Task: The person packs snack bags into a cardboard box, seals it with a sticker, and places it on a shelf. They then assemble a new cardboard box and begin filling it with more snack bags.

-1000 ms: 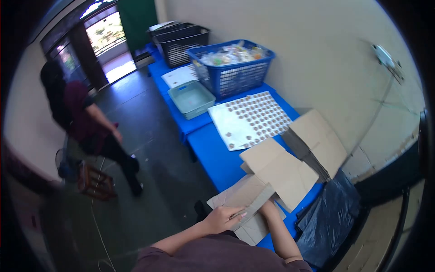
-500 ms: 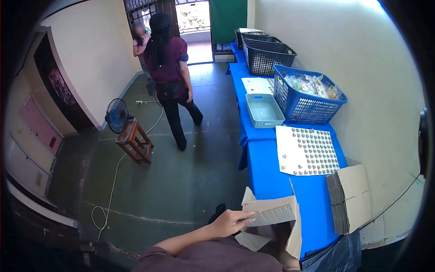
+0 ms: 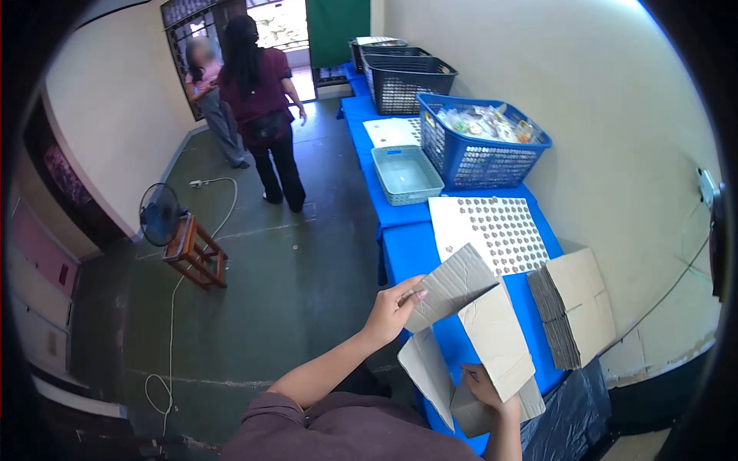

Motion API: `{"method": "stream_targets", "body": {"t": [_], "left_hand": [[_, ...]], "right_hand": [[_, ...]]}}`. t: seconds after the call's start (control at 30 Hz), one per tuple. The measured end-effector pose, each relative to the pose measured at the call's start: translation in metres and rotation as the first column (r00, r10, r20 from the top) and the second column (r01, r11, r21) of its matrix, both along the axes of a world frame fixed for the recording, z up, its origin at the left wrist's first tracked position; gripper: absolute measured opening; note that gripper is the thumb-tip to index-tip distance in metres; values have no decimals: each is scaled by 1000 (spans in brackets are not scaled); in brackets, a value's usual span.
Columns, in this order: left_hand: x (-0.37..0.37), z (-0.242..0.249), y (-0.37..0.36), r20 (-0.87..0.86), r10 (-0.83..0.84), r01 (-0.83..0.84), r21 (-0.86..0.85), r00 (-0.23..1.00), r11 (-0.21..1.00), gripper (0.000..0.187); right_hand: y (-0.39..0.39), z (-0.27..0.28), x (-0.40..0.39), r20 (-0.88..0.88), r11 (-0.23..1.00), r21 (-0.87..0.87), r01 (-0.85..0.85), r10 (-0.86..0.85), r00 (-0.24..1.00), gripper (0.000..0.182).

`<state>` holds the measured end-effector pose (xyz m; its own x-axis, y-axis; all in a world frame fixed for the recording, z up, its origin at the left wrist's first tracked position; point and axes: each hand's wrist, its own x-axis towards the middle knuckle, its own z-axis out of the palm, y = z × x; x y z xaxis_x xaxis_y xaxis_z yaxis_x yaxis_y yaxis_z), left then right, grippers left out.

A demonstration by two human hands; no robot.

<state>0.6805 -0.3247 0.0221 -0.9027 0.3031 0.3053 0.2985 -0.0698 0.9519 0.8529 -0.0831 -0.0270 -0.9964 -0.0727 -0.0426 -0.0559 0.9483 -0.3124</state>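
Note:
A partly unfolded cardboard box (image 3: 498, 338) is held over the near end of the blue-covered table, its flaps spread apart. My left hand (image 3: 393, 311) pinches the edge of a raised flap, thumb on top. Lower down, my right hand (image 3: 484, 386) reaches in between the panels with curled fingers and grips the box wall; part of it is hidden by the cardboard. Right of the box stands a stack of flattened cardboard boxes (image 3: 588, 303). Just beyond it lies a white sheet (image 3: 453, 223) with rows of small brown pieces.
Along the table (image 3: 403, 250) stand a pale green basket (image 3: 407, 184), a blue basket (image 3: 484, 161) of plastic-wrapped items and black baskets (image 3: 407, 84). A fan (image 3: 160, 215) on a wooden stool (image 3: 201, 257), a floor cable (image 3: 172, 330) and two people are to the left.
My left hand has raised the flap and tilted it up. My right hand has come into sight at the box. The view has turned right, and the person in maroon stands farther off.

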Motion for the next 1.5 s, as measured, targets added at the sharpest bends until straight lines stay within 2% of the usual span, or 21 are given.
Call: {"method": "stream_targets", "body": {"t": [0.07, 0.1, 0.17, 0.27, 0.3, 0.33, 0.4, 0.43, 0.5, 0.53, 0.6, 0.67, 0.73, 0.8, 0.87, 1.0, 1.1, 1.2, 1.33, 1.4, 1.5], "left_hand": [[-6, -6, 13, 53, 35, -31, -72, 998, 997, 33], [-9, -11, 19, 59, 19, -15, -70, 998, 997, 33], [-16, -21, 28, 30, 86, -86, -3, 996, 996, 32], [-34, -30, 23, 6, 173, -173, -5, 985, 985, 31], [-38, -25, 20, 43, 175, -175, -9, 984, 985, 32], [-42, -23, 17, 41, 179, -179, -10, 983, 984, 32], [-45, -10, 10, -127, 211, -236, -234, 969, 943, 33], [-43, 5, 3, 127, 155, -80, -460, 980, 884, 33], [-44, -9, 0, 96, 153, -92, -459, 984, 883, 33], [-43, -14, -2, 65, 141, -96, -458, 988, 884, 33], [-41, -17, -8, 57, 161, -118, -456, 985, 882, 32], [-42, -26, -13, 52, 173, -138, -402, 984, 905, 32], [-43, -32, -17, 6, 191, -174, -382, 982, 908, 32], [-44, -38, -19, -40, 199, -199, -360, 979, 911, 32], [-46, -42, -21, -48, 189, -194, -328, 981, 925, 32], [-52, -45, -25, 11, 177, -163, -328, 984, 930, 32], [-59, -47, -28, 44, 172, -148, -329, 984, 932, 32], [-72, -52, -28, 80, 147, -110, -353, 986, 929, 32], [-102, -68, -19, 70, 122, -95, -304, 990, 948, 31], [-113, -67, -14, 95, 96, -65, -290, 991, 955, 31], [-133, -62, -7, 78, 47, -19, -328, 996, 945, 30]], "right_hand": [[1, 6, 17, 86, 950, -297, 97, -75, 994, 31], [-9, 36, 19, 91, 949, -294, 113, -90, 992, 31], [-34, 113, 10, 584, 925, -168, 340, -184, 790, 43], [-33, 106, 21, 592, 930, -156, 333, -182, 785, 49], [-29, 88, 25, 447, 951, -109, 288, -212, 869, 49], [-25, 75, 23, 445, 952, -111, 284, -208, 871, 49], [-23, 65, 17, 276, 923, -127, 363, -318, 907, 48], [-24, 68, 13, 275, 926, -127, 355, -311, 910, 48], [-27, 80, 0, 136, 849, -341, 403, -380, 915, 45], [-26, 80, -6, 133, 850, -345, 398, -376, 917, 45], [-23, 79, -17, -135, 897, -343, 277, -339, 931, 44], [-24, 84, -27, -201, 912, -318, 257, -330, 922, 43], [-19, 81, -38, -370, 947, -162, 279, -320, 872, 42], [-15, 70, -45, -393, 937, -61, 345, -340, 854, 48], [-11, 64, -54, -474, 833, 47, 551, -467, 746, 56], [16, 35, -55, -415, 747, 72, 661, -580, 701, 63], [27, 35, -52, -55, 703, -197, 684, -704, 708, 69], [35, 32, -51, -28, 681, -355, 641, -693, 720, 76], [23, 33, -57, -143, 613, -211, 761, -790, 597, 92], [4, 58, -69, -217, 674, 77, 735, -708, 672, 106], [2, 59, -88, -117, 731, 90, 677, -667, 736, 113]]}}
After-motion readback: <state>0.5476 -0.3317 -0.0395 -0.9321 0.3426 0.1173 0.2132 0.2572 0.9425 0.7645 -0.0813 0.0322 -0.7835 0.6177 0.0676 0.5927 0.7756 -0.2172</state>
